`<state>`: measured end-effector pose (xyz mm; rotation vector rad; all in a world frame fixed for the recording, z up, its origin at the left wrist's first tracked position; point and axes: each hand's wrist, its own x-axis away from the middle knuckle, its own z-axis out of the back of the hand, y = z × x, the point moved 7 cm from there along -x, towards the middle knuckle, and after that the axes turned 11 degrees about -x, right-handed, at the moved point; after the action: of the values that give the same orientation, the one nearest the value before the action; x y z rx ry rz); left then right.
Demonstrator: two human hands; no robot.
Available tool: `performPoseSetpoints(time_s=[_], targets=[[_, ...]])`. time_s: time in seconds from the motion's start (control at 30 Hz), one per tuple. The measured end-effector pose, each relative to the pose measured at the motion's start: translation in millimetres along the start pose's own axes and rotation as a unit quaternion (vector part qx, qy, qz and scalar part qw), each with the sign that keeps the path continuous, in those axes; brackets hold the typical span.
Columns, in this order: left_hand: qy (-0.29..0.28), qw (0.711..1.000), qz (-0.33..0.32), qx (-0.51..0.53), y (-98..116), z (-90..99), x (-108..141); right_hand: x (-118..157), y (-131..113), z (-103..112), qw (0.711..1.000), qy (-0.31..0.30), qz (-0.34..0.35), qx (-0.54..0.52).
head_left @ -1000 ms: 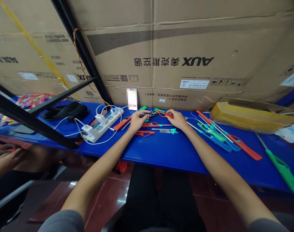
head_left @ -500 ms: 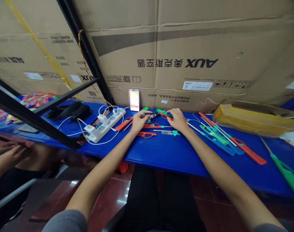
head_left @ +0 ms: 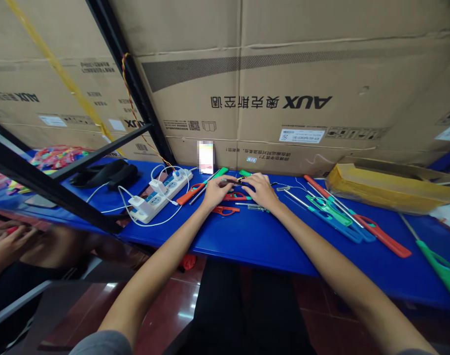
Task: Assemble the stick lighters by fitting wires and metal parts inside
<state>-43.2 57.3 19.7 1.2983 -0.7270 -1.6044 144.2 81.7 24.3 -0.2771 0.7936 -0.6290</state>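
Observation:
My left hand (head_left: 216, 191) is closed, thumb and fingers pinched on a small dark part (head_left: 239, 181) with a touch of yellow. Reaching in from the other side, my right hand (head_left: 262, 191) has its curled fingertips at the same part; fingers cover most of it. Around the hands lie pieces of long-necked lighters. A red lighter casing (head_left: 236, 196) with a green trigger is just below the fingers, and an orange casing (head_left: 225, 211) lies nearer me. Beside my right hand is a clear lighter piece (head_left: 256, 207). An orange lighter (head_left: 191, 194) rests left of my left hand.
A white power strip (head_left: 156, 197) with plugged chargers is on the left, near a propped phone (head_left: 206, 159). Red, blue and green lighters (head_left: 382, 235) lie on the right before a yellow-taped box (head_left: 391, 186). A co-worker's hands (head_left: 14, 244) show at far left.
My right hand has moved left, and its fingertips now meet the part at my left hand. It now covers more of the green piece and the clear piece. The view has shifted slightly.

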Motion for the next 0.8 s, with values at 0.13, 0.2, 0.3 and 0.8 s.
performPoseSetpoints(time_s=[0.13,0.2,0.3,0.8], targets=[[-0.001,0.999,-0.027,-0.031,4.0,-0.4,0.0,-0.6,1.9,0.2,1.000,-0.019,-0.006,-0.008],[-0.002,0.999,-0.033,-0.042,4.1,-0.6,-0.2,-0.9,2.3,0.3,1.000,-0.025,-0.008,-0.011],[-0.003,0.997,-0.042,-0.067,4.0,-1.3,-0.7,-1.0,5.0,-1.0,0.999,-0.030,-0.012,-0.021],[0.035,0.956,-0.125,-0.262,9.6,4.0,-2.5,-0.6,13.7,5.4,0.999,-0.007,-0.027,-0.035]])
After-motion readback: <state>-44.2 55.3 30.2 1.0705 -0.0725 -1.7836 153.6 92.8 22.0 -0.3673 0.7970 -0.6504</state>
